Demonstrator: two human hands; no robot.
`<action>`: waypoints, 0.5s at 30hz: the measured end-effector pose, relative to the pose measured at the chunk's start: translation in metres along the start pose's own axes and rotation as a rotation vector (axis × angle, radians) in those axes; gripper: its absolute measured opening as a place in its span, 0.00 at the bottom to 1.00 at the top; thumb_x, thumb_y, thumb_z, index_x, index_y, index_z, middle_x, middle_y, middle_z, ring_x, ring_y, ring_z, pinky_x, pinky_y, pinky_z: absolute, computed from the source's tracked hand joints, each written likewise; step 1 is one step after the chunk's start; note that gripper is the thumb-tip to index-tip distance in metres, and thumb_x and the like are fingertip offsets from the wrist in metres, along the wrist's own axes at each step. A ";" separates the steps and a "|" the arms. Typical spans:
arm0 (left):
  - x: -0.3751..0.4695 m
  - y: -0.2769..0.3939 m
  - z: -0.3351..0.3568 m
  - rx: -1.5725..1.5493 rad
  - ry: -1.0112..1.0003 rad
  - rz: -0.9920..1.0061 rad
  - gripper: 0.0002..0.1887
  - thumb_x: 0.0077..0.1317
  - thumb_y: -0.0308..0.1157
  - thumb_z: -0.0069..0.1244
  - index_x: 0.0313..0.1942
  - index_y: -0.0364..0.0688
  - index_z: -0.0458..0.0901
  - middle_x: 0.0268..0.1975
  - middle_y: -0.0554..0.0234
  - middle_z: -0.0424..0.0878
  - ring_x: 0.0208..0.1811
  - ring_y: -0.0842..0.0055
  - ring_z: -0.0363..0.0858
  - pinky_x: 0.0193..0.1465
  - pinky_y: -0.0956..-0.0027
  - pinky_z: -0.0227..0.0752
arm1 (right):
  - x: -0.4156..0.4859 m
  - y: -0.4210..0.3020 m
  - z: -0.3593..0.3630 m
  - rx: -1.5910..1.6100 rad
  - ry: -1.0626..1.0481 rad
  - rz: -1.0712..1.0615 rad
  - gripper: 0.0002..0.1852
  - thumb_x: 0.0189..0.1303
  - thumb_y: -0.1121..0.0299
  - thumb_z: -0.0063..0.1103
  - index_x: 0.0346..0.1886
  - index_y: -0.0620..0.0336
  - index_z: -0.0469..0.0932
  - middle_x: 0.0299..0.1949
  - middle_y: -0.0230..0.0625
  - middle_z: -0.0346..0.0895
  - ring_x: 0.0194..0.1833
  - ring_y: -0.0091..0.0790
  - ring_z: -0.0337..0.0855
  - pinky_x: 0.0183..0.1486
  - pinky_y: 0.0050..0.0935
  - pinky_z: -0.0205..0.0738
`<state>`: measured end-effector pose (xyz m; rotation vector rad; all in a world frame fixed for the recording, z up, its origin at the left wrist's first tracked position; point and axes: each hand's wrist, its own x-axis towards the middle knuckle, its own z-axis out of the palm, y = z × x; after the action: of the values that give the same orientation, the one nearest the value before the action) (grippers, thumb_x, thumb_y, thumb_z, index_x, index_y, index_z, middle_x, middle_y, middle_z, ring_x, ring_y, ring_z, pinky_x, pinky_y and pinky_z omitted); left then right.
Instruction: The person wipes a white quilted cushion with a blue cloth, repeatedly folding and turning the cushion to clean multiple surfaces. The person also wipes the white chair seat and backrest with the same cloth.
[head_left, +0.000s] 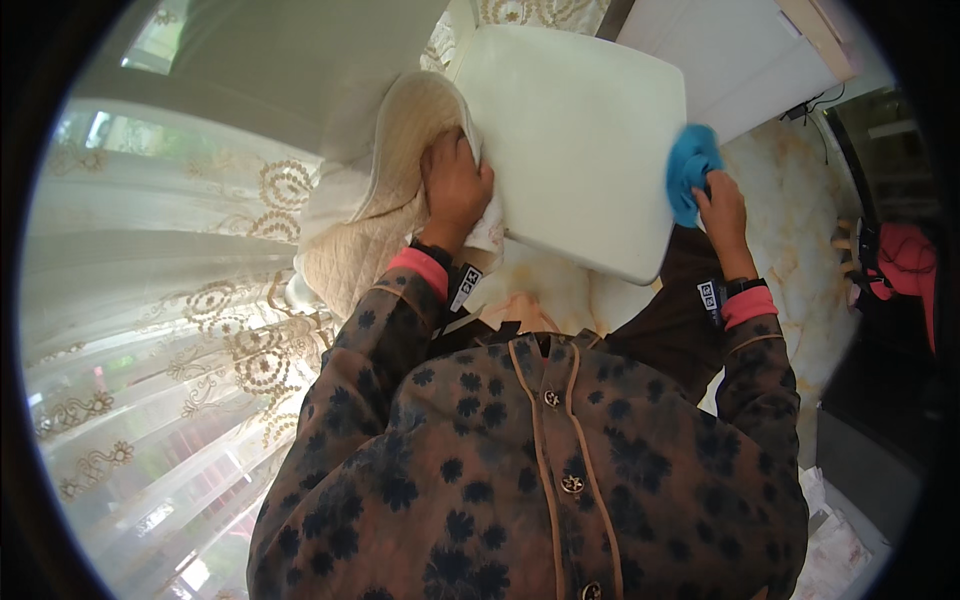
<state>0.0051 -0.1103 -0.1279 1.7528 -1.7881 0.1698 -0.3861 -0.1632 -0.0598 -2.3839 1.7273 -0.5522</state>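
A white chair or stool seat (577, 150) with rounded corners lies before me. My left hand (456, 180) grips the bound edge of a beige quilted cloth (367, 244), which drapes down beside the seat's left edge. The fingers curl into the fold, so their tips are hidden. At the seat's right edge, my right hand (724, 199) holds a bunched blue cloth (691, 169). That cloth rests against the rim and looks slightly blurred.
Sheer embroidered curtains (210, 337) hang along the left. A white cabinet (727, 52) stands at the back right, with a black cable (810, 109) near its base. Marbled flooring (787, 187) shows on the right. A red item (907, 262) sits at the far right.
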 end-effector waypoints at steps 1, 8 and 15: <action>0.000 0.002 -0.002 0.008 -0.005 -0.016 0.24 0.59 0.34 0.53 0.54 0.31 0.74 0.58 0.43 0.73 0.62 0.50 0.68 0.67 0.46 0.56 | 0.003 -0.005 -0.005 -0.124 -0.008 0.149 0.15 0.48 0.74 0.66 0.41 0.59 0.76 0.45 0.46 0.78 0.48 0.53 0.79 0.52 0.44 0.75; 0.003 0.002 -0.012 -0.025 -0.085 0.009 0.24 0.56 0.32 0.52 0.54 0.33 0.74 0.57 0.44 0.73 0.60 0.49 0.68 0.66 0.47 0.57 | -0.028 -0.074 0.065 0.398 -0.302 -0.827 0.18 0.40 0.74 0.64 0.40 0.58 0.75 0.59 0.40 0.76 0.59 0.47 0.76 0.60 0.45 0.69; 0.004 0.004 -0.016 -0.014 -0.169 -0.007 0.28 0.54 0.31 0.51 0.57 0.32 0.70 0.58 0.41 0.70 0.62 0.47 0.65 0.66 0.45 0.55 | 0.124 0.049 0.037 0.215 -0.039 -0.217 0.15 0.45 0.73 0.61 0.41 0.60 0.77 0.58 0.46 0.76 0.56 0.50 0.77 0.58 0.42 0.71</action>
<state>0.0073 -0.1053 -0.1121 1.8099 -1.8963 0.0054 -0.3821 -0.2997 -0.0842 -2.4214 1.3273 -0.6785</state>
